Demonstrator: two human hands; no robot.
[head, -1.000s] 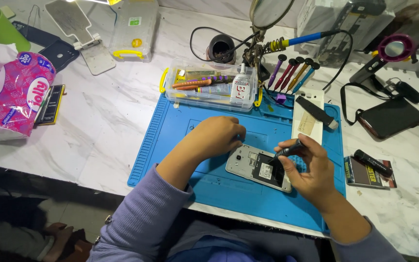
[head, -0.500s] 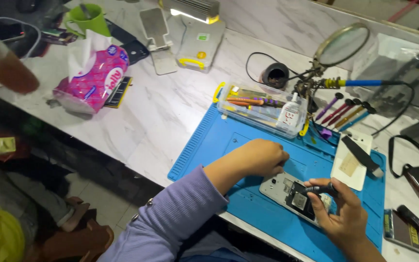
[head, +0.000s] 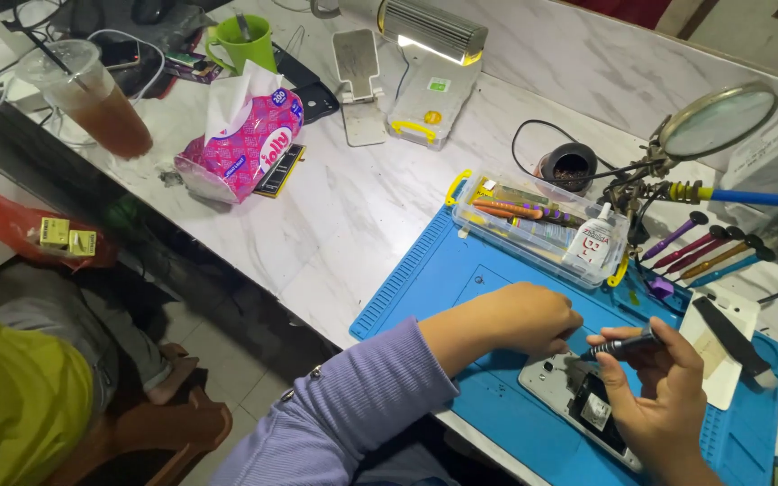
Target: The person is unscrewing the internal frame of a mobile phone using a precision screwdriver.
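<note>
An opened phone [head: 578,400] with its back cover off lies on a blue work mat [head: 443,270] at the lower right. My left hand [head: 520,317] rests on the mat at the phone's upper edge, fingers curled against it. My right hand [head: 655,391] hovers over the phone and grips a small dark screwdriver [head: 621,345], its tip pointing left toward my left fingers. A purple sleeve covers my left forearm.
A clear box of tools [head: 542,225] and a rack of screwdrivers [head: 709,247] stand behind the mat. A magnifier stand [head: 713,121], a pink tissue pack [head: 245,148], a green mug [head: 245,40] and an iced drink cup [head: 92,94] sit on the marble top. Another person in yellow [head: 11,396] sits at left.
The camera has swung left and the view has shifted, so the phone and hands now sit at the lower right. My right hand has lifted the screwdriver toward my left fingers.
</note>
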